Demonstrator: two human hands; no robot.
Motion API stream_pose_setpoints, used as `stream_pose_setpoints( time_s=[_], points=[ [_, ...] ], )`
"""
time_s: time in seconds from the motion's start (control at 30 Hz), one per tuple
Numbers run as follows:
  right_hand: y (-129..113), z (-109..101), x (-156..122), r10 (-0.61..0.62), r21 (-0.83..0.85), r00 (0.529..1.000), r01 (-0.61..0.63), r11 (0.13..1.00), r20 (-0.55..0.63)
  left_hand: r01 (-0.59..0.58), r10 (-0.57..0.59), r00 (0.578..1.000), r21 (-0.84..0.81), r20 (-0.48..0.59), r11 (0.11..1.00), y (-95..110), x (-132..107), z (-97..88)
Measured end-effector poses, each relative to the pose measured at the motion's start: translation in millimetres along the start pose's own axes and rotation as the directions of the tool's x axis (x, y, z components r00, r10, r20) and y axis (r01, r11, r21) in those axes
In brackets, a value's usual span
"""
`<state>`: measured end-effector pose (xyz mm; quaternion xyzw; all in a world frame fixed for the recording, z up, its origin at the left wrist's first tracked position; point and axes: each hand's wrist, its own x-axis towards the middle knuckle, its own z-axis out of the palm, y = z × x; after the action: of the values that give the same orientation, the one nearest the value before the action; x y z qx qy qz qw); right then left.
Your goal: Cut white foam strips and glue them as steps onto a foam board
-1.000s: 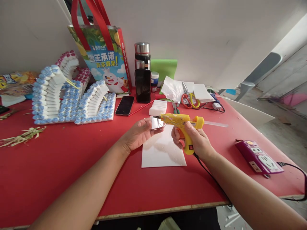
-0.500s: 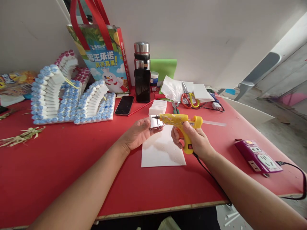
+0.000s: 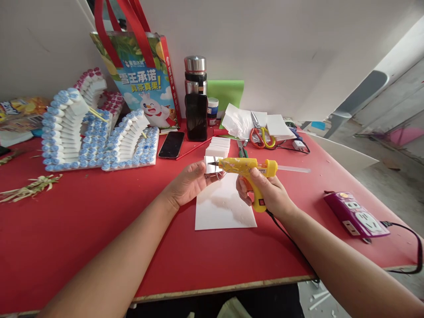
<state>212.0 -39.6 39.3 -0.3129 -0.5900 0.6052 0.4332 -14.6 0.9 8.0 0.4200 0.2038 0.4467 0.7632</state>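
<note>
A small white square piece (image 3: 212, 169) is pinched in my left hand (image 3: 189, 183), its flat face turned partly toward me. My right hand (image 3: 268, 190) is wrapped round a yellow hot glue gun (image 3: 240, 165), with fingers at the orange trigger. The gun's dark nozzle points left and lies over the white piece; whether it touches cannot be made out. A clear glue stick (image 3: 294, 169) sticks out of the gun's back. Beneath both hands lies a white sheet (image 3: 225, 212), and just behind them a row of white pieces (image 3: 218, 146) stands on the red table (image 3: 159, 251).
White-and-blue stepped models (image 3: 76, 132) stand at the left, near a printed bag (image 3: 142, 84). Behind are a steel flask (image 3: 195, 66), two phones (image 3: 197, 117) and scissors (image 3: 260, 137). A purple power strip (image 3: 356, 214) sits at the right; the gun's cord (image 3: 288, 238) runs off the front edge.
The glue gun has shifted slightly left and down across the white piece. The piece is tilted a little differently, with more of its face showing. Both grips are unchanged.
</note>
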Motion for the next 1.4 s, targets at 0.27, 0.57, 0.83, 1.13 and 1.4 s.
stream_pose_setpoints(
  time_s=[0.27,0.57,0.83,1.13,1.4],
  points=[
    [2.2,0.7,0.1,0.014,-0.027,0.999,-0.013,1.0,0.032,0.013,-0.013,0.999,-0.015,-0.036,1.0,3.8,0.2,3.2],
    [4.1,-2.1,-0.2,0.029,-0.052,0.997,-0.025,0.998,0.078,-0.037,0.035,0.998,-0.042,-0.045,0.998,1.9,4.5,-3.5],
    [0.1,-5.2,-1.5,-0.028,0.08,0.998,0.033,0.996,-0.057,-0.036,0.028,0.995,-0.077,-0.098,0.996,5.3,1.2,2.5],
    [-3.5,-2.1,0.9,-0.014,0.026,0.996,0.016,1.0,-0.09,-0.019,0.019,1.0,0.002,0.012,1.0,2.5,-0.2,-3.0],
    [0.4,-5.4,2.4,-0.04,-0.029,0.998,0.038,0.999,-0.056,-0.002,0.001,1.0,0.024,0.031,1.0,3.5,-2.0,1.0]
  ],
)
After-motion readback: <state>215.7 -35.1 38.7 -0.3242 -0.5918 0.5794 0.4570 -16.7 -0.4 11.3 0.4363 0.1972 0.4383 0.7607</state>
